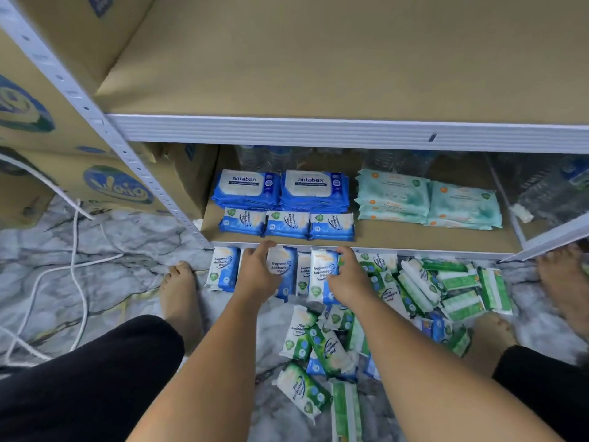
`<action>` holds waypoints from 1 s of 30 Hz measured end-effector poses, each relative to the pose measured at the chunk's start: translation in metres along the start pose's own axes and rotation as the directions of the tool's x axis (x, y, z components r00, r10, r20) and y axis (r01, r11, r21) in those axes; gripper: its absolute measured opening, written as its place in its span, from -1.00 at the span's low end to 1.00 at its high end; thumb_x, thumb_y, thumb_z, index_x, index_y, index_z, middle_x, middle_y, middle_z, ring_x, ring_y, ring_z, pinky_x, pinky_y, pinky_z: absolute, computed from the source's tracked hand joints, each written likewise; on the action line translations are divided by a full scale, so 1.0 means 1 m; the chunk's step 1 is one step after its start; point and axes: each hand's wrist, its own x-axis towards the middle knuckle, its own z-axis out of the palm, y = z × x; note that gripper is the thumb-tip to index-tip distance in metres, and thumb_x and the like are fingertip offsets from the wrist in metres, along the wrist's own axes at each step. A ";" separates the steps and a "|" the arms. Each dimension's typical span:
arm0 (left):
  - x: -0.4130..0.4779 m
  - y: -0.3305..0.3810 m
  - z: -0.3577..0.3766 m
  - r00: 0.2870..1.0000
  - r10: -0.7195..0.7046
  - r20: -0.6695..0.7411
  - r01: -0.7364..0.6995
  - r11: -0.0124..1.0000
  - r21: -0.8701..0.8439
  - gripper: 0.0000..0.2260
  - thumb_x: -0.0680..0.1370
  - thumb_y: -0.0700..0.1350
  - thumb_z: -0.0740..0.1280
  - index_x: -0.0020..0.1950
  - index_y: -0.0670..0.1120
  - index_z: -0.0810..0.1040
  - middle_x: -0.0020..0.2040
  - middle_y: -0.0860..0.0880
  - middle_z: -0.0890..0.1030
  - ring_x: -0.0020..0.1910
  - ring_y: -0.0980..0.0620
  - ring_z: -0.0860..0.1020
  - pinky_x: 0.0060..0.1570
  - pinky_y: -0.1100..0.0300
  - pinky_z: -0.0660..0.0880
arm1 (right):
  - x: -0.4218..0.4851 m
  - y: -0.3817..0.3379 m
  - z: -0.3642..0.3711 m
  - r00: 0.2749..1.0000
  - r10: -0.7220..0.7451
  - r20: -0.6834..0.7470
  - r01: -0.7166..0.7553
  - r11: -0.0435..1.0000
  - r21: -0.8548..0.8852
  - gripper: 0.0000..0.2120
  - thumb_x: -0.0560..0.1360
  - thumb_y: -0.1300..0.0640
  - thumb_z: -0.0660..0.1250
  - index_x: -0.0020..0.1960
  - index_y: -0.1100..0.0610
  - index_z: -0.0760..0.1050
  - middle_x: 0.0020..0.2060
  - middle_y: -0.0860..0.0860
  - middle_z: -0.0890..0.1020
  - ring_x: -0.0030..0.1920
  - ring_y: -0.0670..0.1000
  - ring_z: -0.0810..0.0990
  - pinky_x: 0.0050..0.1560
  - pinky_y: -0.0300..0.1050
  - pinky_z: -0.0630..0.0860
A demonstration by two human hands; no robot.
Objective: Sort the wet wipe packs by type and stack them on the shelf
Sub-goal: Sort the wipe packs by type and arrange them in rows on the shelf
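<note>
On the low shelf board [414, 237] lie two stacks of blue antabax packs [280, 189], a front row of three small blue wipe packs [287, 224], and two stacks of teal packs [427, 202]. On the floor just below the shelf edge stands a row of blue-and-white fragrance-free packs [223, 269]. My left hand [256, 272] grips one of them [282, 266]. My right hand [347, 279] grips another [320, 272]. Green-and-white packs [452, 285] lie heaped to the right, and more [314, 352] lie between my arms.
An upper shelf rail [350, 132] juts out above. Cardboard boxes [105, 189] stand left of the white upright [95, 122]. A white cable [76, 260] loops on the marble floor. Water bottles [548, 193] fill the shelf's back and right. Bare feet [180, 295] flank the packs.
</note>
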 end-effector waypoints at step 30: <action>0.071 -0.036 0.071 0.995 -0.102 -0.013 0.096 0.877 0.470 -0.45 0.41 -0.25 0.42 0.35 -0.05 0.35 0.27 -0.11 0.40 0.06 -0.18 0.54 -0.24 0.00 0.49 | 0.083 0.008 0.073 0.986 0.084 -0.142 -0.109 0.977 -0.181 -0.28 0.50 0.27 0.39 0.59 0.07 0.20 0.32 0.14 0.40 0.27 0.21 0.52 0.19 0.06 0.56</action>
